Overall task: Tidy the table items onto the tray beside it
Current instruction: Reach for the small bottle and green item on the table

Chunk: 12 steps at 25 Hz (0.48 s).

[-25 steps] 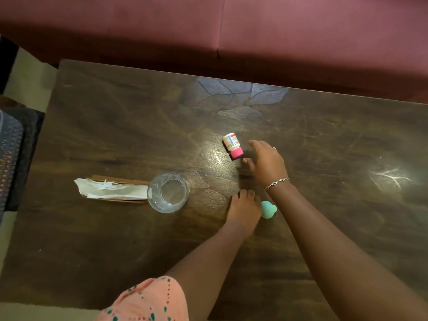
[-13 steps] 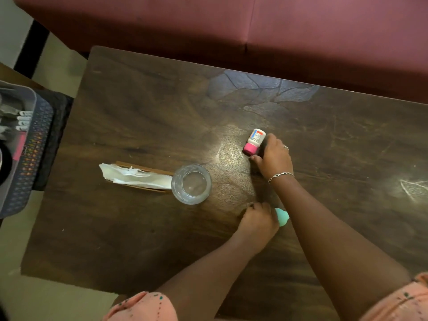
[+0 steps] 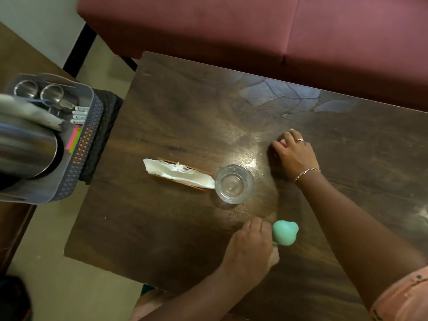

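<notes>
My right hand [image 3: 293,154] curls over the small pink-capped bottle [image 3: 283,142] on the dark wooden table [image 3: 173,107]; only a sliver of pink shows under my fingers. My left hand [image 3: 251,245] grips a teal sponge [image 3: 284,232] near the table's front. An empty clear glass [image 3: 234,184] stands upright between my hands. A white tissue [image 3: 180,172] lies on a thin wooden holder [image 3: 185,166] to the left of the glass. The grey tray [image 3: 78,154] sits beside the table's left edge.
The tray holds a steel jug [image 3: 25,154], two small steel cups [image 3: 38,90], several white sachets [image 3: 80,114] and a pink sticky pad [image 3: 73,141]. A maroon sofa [image 3: 254,31] runs along the far side. Pale floor shows to the left of the table.
My right hand has closed over the pink-capped bottle, hiding most of it. The teal sponge now shows more fully beside my left hand. The view has swung left, bringing the tray into sight.
</notes>
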### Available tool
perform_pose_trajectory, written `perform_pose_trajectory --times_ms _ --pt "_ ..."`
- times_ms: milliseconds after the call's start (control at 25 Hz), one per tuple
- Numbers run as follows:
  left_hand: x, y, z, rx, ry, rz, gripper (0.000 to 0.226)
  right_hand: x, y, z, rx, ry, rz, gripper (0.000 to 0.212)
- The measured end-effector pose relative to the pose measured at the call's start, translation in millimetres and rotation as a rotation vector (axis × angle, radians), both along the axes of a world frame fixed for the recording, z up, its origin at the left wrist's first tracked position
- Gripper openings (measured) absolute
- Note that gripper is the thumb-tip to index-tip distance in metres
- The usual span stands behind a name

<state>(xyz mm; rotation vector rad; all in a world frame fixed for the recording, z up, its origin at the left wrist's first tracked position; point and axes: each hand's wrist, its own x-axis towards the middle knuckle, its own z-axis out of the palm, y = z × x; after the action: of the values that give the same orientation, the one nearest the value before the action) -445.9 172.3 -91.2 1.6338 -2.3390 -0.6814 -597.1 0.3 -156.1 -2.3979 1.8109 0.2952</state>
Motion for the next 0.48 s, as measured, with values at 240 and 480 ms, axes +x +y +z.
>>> perform_pose_trajectory --times_ms 240,480 --pt "55 -34 32 -0.118 0.074 0.235 0.025 17 -5 22 -0.182 -0.278 -0.267 0.025" --pt "183 -60 52 -0.201 0.007 0.488 0.02 98 -1 97 -0.404 -0.679 -0.411 0.031"
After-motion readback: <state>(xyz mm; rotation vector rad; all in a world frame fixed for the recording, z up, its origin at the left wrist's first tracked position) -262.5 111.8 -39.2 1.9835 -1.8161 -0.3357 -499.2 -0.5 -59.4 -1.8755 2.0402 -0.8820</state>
